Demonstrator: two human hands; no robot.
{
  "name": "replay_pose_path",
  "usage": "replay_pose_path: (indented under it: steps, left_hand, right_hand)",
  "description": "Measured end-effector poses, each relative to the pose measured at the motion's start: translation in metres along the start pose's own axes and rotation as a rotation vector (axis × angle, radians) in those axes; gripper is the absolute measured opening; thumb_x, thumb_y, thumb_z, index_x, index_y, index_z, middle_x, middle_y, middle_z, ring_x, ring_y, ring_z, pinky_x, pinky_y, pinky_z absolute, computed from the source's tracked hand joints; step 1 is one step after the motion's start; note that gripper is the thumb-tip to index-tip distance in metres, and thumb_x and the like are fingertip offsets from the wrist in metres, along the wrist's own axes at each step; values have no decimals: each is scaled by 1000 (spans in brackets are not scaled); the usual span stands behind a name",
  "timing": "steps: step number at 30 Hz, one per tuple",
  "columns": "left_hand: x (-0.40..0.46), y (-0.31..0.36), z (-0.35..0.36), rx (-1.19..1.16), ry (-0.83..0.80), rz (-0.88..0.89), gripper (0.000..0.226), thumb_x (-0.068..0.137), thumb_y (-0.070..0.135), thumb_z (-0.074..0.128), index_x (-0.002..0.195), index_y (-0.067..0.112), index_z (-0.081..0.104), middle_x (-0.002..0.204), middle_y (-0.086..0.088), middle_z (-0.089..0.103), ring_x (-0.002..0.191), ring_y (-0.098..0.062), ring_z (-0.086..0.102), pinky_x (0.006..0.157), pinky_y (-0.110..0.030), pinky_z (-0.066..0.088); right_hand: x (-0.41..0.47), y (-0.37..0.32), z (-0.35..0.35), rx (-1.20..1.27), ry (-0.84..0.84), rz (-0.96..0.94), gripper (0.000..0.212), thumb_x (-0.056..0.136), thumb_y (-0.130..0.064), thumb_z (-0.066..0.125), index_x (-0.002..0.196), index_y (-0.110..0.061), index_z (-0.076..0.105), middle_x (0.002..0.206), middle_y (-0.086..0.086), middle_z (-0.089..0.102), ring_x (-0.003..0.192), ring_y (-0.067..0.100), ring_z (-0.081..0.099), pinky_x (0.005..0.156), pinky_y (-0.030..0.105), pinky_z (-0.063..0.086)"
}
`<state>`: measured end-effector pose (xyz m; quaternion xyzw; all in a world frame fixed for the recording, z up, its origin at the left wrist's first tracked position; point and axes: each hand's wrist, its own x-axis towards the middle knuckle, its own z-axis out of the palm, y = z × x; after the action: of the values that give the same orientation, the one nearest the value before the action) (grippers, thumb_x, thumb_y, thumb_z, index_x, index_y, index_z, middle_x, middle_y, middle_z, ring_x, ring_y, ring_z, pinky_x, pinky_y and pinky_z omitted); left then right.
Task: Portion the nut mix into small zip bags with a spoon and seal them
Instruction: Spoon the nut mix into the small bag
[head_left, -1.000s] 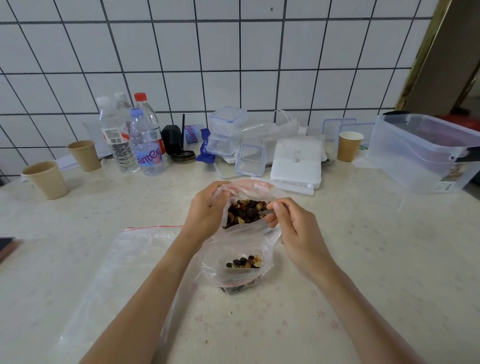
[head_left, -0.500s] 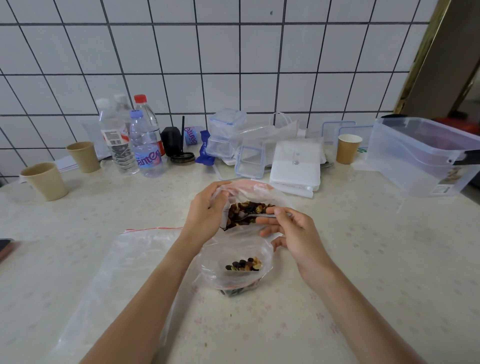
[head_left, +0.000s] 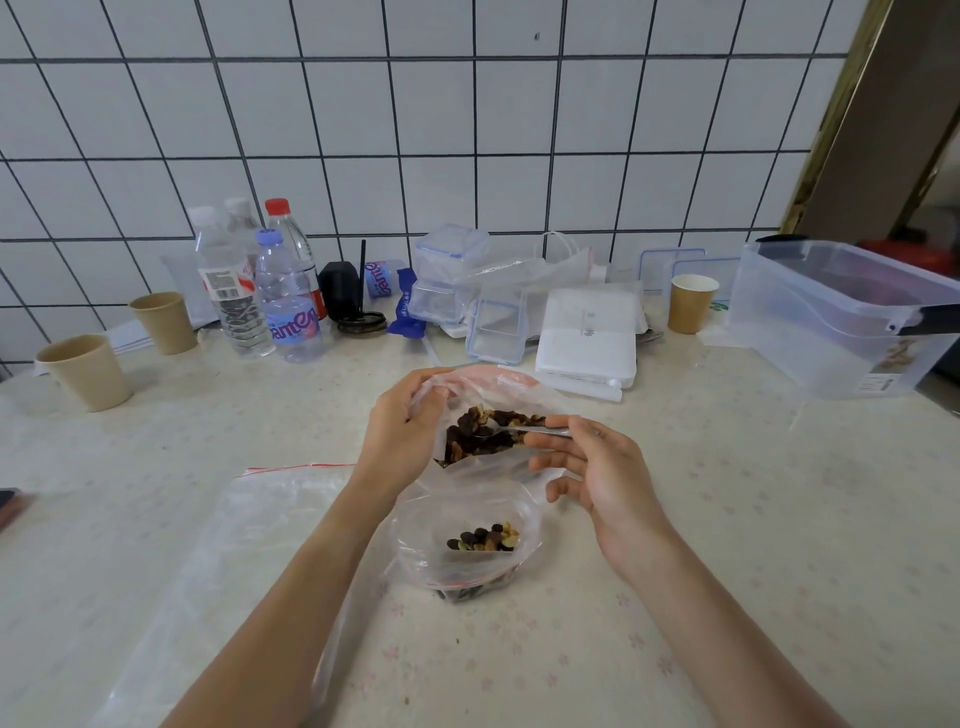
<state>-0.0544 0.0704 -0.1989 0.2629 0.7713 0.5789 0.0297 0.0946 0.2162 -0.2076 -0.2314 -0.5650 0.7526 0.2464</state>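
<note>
Now my left hand pinches the nut-mix bag open; my right hand grips the spoon, handle crosswise, bowl inside. Directly nearer me sits the small zip bag.

You have bright, even, soft light with faint shadows under the paper cups on the bench, wall tile lines bowing at the edges, and slight softness throughout.
</note>
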Motion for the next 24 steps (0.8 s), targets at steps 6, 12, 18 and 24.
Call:
replay_pose_path:
  steps: [6,12,18,24]
  left_hand:
    - [1,7,-11,44,-29,-27,32,105,31,59,137,30,62,123,23,64,113,6,57,85,-12,41]
    - [-20,22,-38,131,-23,44,34,101,32,65,135,27,63,130,17,62,124,-3,56,103,-26,45]
    - [-52,27,-61,262,-16,91,17,100,44,61,109,33,72,101,22,72,94,0,68,78,-25,55]
    - [-83,17,-65,394,-214,32,41,84,74,50,99,43,73,91,27,68,70,-4,65,67,-17,51]
  right_hand:
    - [-2,-13,-7,-38,-9,-77,34,110,-20,42,101,-1,69,87,21,76,67,25,67,42,29,46]
    - [-12,-27,-11,13,-88,-167,38,109,-27,44,94,-8,72,87,25,75,70,30,68,44,31,45]
    - [-22,-39,-12,57,-190,-207,39,101,-38,49,84,-13,74,79,22,71,64,32,64,45,32,42]
    - [-24,-39,-11,-60,-227,-168,42,109,-29,43,86,-4,69,70,22,66,59,32,61,43,32,39]
